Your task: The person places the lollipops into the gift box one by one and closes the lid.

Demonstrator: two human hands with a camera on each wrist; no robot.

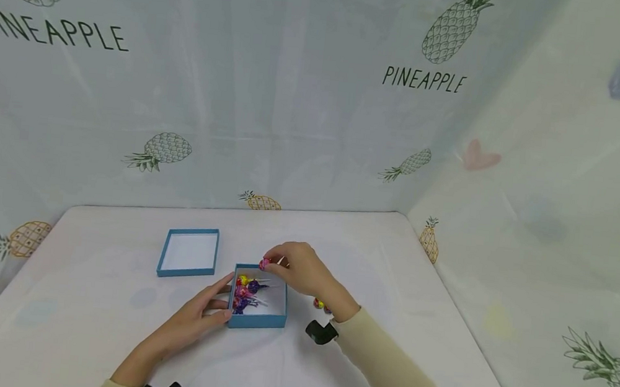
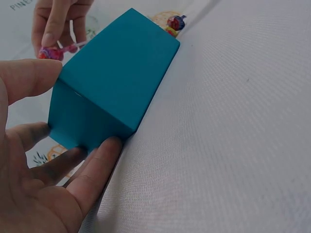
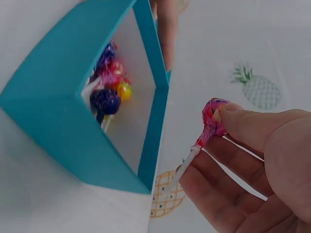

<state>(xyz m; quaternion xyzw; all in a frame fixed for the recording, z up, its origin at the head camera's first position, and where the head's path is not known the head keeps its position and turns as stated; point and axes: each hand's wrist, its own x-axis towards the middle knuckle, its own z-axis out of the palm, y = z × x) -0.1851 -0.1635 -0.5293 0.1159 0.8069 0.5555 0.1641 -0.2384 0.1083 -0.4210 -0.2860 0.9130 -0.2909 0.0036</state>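
one left hand (image 1: 191, 319) and one right hand (image 1: 299, 268) share the lower centre of the frame with one blue box (image 1: 258, 321), one held lollipop (image 1: 264, 264) and at least two loose lollipops (image 1: 319, 303) on one worktop (image 1: 392, 270); one blue-rimmed lid (image 1: 190, 250) lies left of centre, and boxed lollipops (image 1: 253, 286) are too bunched to count.

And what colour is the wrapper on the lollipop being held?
The wrapper is mostly pink, with some red and purple; the right wrist view shows it best.
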